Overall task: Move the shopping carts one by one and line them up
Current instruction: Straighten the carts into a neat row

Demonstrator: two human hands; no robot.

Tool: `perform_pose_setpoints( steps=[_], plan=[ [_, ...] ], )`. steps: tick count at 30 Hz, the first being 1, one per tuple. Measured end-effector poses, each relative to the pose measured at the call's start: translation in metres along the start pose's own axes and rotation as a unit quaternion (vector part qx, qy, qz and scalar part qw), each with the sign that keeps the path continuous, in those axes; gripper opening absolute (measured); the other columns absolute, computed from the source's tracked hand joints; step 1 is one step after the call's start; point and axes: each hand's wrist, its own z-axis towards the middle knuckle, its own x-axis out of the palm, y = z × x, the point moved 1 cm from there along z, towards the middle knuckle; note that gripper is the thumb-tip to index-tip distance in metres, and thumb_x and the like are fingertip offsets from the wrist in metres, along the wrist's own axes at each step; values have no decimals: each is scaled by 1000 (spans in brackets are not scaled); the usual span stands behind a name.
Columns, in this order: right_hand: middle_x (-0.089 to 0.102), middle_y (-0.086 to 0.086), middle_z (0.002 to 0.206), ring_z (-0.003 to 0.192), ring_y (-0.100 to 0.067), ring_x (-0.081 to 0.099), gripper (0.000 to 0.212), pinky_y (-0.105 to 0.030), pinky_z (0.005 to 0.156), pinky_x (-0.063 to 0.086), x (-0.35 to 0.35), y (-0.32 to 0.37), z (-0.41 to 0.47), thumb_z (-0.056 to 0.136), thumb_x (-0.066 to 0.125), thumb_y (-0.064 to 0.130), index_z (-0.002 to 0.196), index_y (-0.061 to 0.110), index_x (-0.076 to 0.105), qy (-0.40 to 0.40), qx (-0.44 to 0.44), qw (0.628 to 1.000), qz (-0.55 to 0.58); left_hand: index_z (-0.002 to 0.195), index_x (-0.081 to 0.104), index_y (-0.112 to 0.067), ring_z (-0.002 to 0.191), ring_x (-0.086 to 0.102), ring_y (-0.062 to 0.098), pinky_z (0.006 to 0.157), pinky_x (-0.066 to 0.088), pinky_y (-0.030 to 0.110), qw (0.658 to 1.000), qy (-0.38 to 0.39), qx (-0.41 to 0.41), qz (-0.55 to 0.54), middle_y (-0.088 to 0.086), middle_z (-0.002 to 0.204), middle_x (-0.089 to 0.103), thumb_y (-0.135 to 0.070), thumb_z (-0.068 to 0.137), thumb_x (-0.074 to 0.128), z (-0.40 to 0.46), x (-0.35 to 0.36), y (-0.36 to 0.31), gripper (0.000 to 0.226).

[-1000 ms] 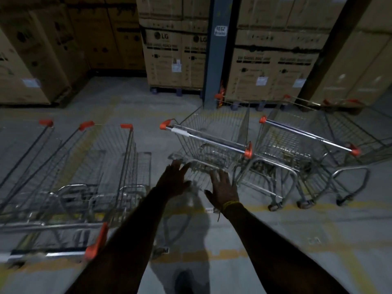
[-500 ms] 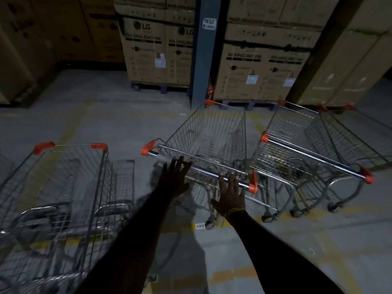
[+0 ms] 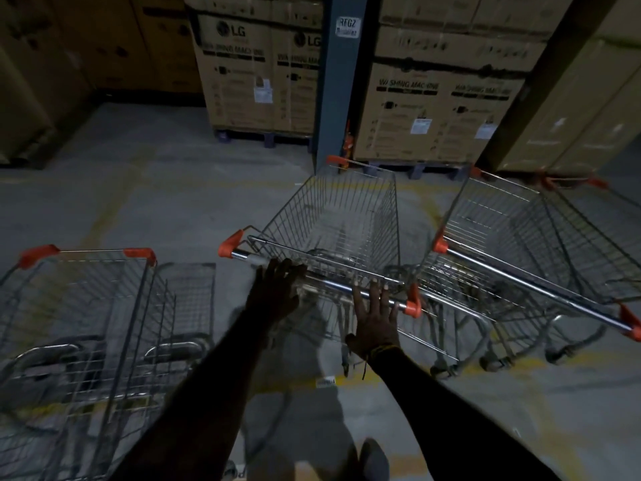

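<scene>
A wire shopping cart with orange handle caps stands in the middle of the floor, its chrome handle bar slanting toward me. My left hand reaches the left part of that bar, fingers spread and straight. Over the bar's right part lies my right hand, fingers straight, near the orange cap. A second cart stands just to the right, close beside the first. At the left are nested carts lined up.
Stacked cardboard appliance boxes on pallets and a blue rack post close off the far side. More boxes stand at the left. Bare concrete floor with faded yellow lines lies between the carts. My shoe shows at the bottom.
I have stepped closer to the middle cart. Both hands went from hanging short of the handle bar to lying on it, fingers still straight.
</scene>
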Motion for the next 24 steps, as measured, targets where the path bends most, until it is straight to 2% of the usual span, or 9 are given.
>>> perform_pose_setpoints(
  steps=[3, 5, 8, 12, 15, 17, 19, 22, 24],
  plan=[
    [-23, -12, 160, 147, -39, -17, 115, -58, 116, -4, -7, -4, 28, 75, 67, 46, 152, 31, -16, -7, -16, 1000, -1, 145, 37, -28, 138, 36, 41, 104, 33, 63, 1000, 2, -14, -1, 9, 148, 43, -35, 67, 75, 17, -6, -4, 87],
    [-22, -14, 160, 147, -40, -16, 115, -60, 115, -4, -10, -7, 46, 74, 68, 47, 153, 30, -13, -6, -39, 999, -2, 149, 30, -27, 142, 27, 40, 108, 29, 61, 999, 4, -35, 7, 10, 153, 34, -40, 76, 68, 29, -6, -2, 84],
    [-21, -14, 160, 147, -40, -15, 112, -61, 117, 3, -18, -16, 70, 73, 69, 39, 155, 30, -7, -13, -89, 996, 23, 143, 38, -24, 131, 40, 43, 92, 46, 59, 998, 6, -56, 9, 15, 142, 46, -51, 72, 50, 47, -3, 4, 77],
    [-24, -13, 160, 146, -39, -19, 108, -58, 117, -3, -28, -31, 101, 79, 66, 42, 154, 30, -11, -4, -135, 991, 7, 140, 48, -18, 128, 45, 43, 87, 49, 58, 994, -7, -105, 15, 14, 140, 50, -55, 69, 46, 61, 1, -2, 81],
    [-21, -15, 160, 146, -40, -19, 108, -59, 115, -6, -32, -39, 121, 81, 66, 39, 154, 29, -13, 13, -155, 988, 7, 144, 45, -18, 132, 40, 46, 94, 44, 62, 990, -10, -143, -6, 16, 144, 46, -60, 68, 43, 65, 4, -14, 87],
    [-18, -16, 161, 146, -40, -17, 106, -59, 115, -7, -32, -43, 127, 81, 65, 37, 154, 29, -12, 6, -170, 985, -6, 150, 33, -21, 141, 27, 45, 104, 36, 61, 984, 0, -175, -16, 15, 153, 34, -62, 68, 47, 63, 0, -26, 93],
    [-15, -17, 161, 147, -40, -15, 100, -59, 116, -7, -32, -47, 128, 84, 61, 31, 155, 29, -10, 1, -183, 983, -2, 153, 22, -24, 146, 12, 41, 112, 26, 57, 980, 3, -199, -20, 12, 159, 21, -57, 72, 60, 59, -1, -35, 95],
    [-6, -18, 162, 148, -41, -4, 94, -60, 117, 1, -34, -47, 118, 85, 62, 32, 156, 27, 1, -10, -211, 977, 4, 154, 18, -27, 147, 5, 39, 114, 22, 56, 976, -10, -214, -25, 11, 160, 15, -45, 76, 73, 45, 0, -37, 97],
    [20, -25, 157, 143, -48, 22, 101, -65, 112, 19, -31, -45, 108, 68, 77, 32, 154, 23, 26, -33, -226, 973, 16, 154, 16, -29, 148, 5, 39, 114, 22, 57, 975, 0, -223, -22, 11, 161, 14, -46, 76, 74, 32, -1, -34, 98]
  ],
)
